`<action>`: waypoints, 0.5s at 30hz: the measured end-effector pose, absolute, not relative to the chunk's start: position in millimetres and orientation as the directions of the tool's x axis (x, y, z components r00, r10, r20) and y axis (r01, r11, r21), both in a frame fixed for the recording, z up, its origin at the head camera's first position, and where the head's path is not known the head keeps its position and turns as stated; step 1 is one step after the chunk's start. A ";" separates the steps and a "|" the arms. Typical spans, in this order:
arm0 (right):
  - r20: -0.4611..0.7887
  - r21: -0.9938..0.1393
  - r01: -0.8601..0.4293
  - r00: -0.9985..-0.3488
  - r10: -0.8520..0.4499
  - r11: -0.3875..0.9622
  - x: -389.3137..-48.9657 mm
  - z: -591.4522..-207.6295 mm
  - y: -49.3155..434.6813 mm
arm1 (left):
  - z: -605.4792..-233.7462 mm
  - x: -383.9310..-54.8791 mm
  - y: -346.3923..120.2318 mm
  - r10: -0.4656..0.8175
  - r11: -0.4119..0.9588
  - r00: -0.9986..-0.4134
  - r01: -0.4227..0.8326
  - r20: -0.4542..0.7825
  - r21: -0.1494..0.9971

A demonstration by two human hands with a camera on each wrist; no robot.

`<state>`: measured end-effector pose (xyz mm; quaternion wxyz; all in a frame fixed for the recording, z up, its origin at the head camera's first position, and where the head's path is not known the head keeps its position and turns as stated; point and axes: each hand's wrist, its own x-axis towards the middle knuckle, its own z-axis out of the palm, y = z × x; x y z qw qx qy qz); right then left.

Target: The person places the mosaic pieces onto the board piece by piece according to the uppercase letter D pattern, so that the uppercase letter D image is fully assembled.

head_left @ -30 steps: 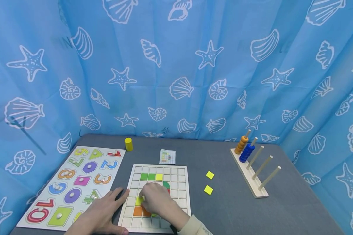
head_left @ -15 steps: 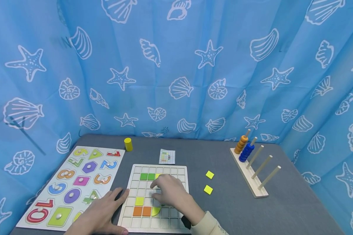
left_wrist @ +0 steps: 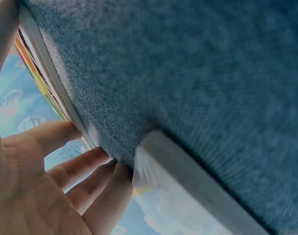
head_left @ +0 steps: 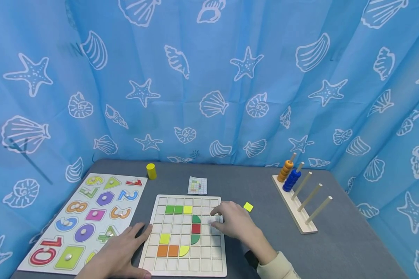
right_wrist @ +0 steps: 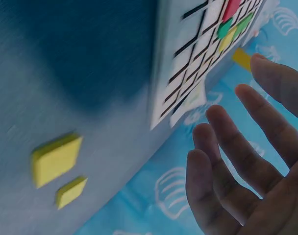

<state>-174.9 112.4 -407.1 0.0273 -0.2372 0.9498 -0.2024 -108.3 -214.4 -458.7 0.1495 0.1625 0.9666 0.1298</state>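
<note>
A white grid board [head_left: 211,267] lies on the table in the head view. It carries two green squares [head_left: 174,209], a yellow square [head_left: 187,209], green rounded pieces [head_left: 196,219] around a red square [head_left: 196,228], and a lower yellow square [head_left: 165,238] above orange squares [head_left: 168,250] and a yellow quarter-round [head_left: 184,251]. My left hand [head_left: 120,252] rests at the board's left edge, fingers spread. Over the right edge hovers my right hand [head_left: 235,221], holding nothing, fingers loosely bent. Two loose yellow tiles, one farther [right_wrist: 71,192] and one nearer [right_wrist: 56,159], lie right of the board; the head view hides the nearer one.
To the left lies a number puzzle board [head_left: 94,214] with knobbed pieces. A yellow cylinder [head_left: 151,171] and a small pattern card [head_left: 197,186] are behind the grid board. A wooden peg stand [head_left: 300,209] with orange and blue rings stands right. Blue curtains [head_left: 209,77] enclose the table.
My right hand has moved right from over the board's middle to its right edge, uncovering the red and green pieces and covering the nearer loose tile. The left hand has stayed put.
</note>
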 end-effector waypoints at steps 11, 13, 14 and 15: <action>-0.065 -0.372 -0.259 -0.951 -0.303 0.892 -178.0 -413.5 158.8 | -460.3 -109.8 -214.6 0.341 0.919 -0.903 0.262 -0.262 0.294; -0.095 -0.365 -0.233 -0.954 -0.285 0.901 -178.3 -416.1 165.4 | -459.8 -109.9 -214.7 0.343 0.918 -0.902 0.262 -0.263 0.299; -0.107 -0.362 -0.224 -0.954 -0.279 0.905 -178.4 -417.5 168.4 | -459.6 -110.1 -214.7 0.343 0.917 -0.901 0.261 -0.266 0.301; -0.117 -0.358 -0.217 -0.955 -0.274 0.908 -178.4 -418.8 171.2 | -459.4 -110.5 -214.7 0.343 0.918 -0.900 0.260 -0.269 0.301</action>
